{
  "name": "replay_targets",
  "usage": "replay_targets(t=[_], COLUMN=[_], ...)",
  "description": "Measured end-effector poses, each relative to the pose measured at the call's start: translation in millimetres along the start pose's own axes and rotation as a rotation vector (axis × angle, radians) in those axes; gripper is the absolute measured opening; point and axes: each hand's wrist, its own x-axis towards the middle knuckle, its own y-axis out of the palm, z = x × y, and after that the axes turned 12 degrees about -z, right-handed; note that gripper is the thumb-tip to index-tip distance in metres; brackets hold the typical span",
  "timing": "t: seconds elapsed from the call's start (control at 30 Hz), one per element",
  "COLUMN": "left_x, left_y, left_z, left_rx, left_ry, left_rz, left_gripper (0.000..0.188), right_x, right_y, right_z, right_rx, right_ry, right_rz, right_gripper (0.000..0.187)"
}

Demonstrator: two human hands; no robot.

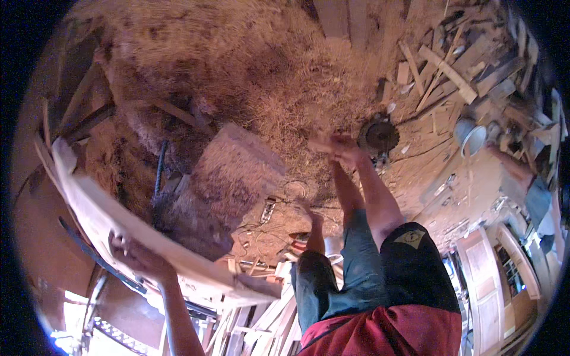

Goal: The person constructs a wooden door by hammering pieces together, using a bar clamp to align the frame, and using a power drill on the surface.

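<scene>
My left hand (138, 261) lies against a long pale wooden board (148, 228) that runs across the left side, its fingers apart on the surface. My right hand (341, 148) is out in front over the sawdust-covered ground, smeared by motion, with fingers stretched to the left and nothing visible in them. Just right of it on the ground is a dark round toothed disc (379, 136). Between my hands stands a dusty flat-topped block or panel (240, 169), its kind unclear under the sawdust. My bare legs and feet show below my right arm.
Sawdust (267, 77) covers the floor ahead. Scrap wood (451, 74) is heaped at the far right, near a pale bucket (470, 137). Another person's arm (513, 163) reaches in at right. Wooden strips (267, 323) lie at my near left; a panelled door (480, 285) is near right.
</scene>
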Motion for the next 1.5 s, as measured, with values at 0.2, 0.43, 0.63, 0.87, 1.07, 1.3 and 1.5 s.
replay_targets(t=[0.2, 0.43, 0.63, 0.87, 1.07, 1.3, 1.5], left_x=[-15.8, -13.7, -177.1, -431.8, -621.3, -651.6, -646.3], left_y=[2.6, -49.4, -226.8, -407.1, -536.4, -569.1, -549.0], left_z=[26.3, -20.6, -13.2, 207.9, 386.1, 387.9, 411.3], left_rx=[-0.017, 0.050, -0.501, -0.503, -0.041, -0.209, -0.239], left_ry=[0.096, 0.229, 0.161, -0.299, -0.994, -1.282, -1.426], left_rz=[-0.058, 0.243, 0.354, 0.584, 0.114, -0.387, -0.248], left_gripper=[0.042, 0.050, 0.050, 0.058, 0.053, 0.030, 0.033], right_x=[-156.0, -313.1, -491.9, -544.0, -553.5, -534.9, -536.6], right_y=[33.8, 29.0, 151.8, 319.8, 375.4, 415.0, 498.1], right_z=[77.0, 137.3, 146.8, 26.8, 4.8, -43.7, -88.3], right_rx=[-1.013, -0.678, -0.898, -0.917, -0.814, -1.099, -1.395], right_ry=[-0.789, -0.769, -1.241, -1.720, -1.949, -1.922, -1.487], right_rz=[-0.395, -0.484, -0.516, -0.584, -0.703, -0.622, -0.913], right_gripper=[0.037, 0.029, 0.046, 0.028, 0.028, 0.027, 0.029])
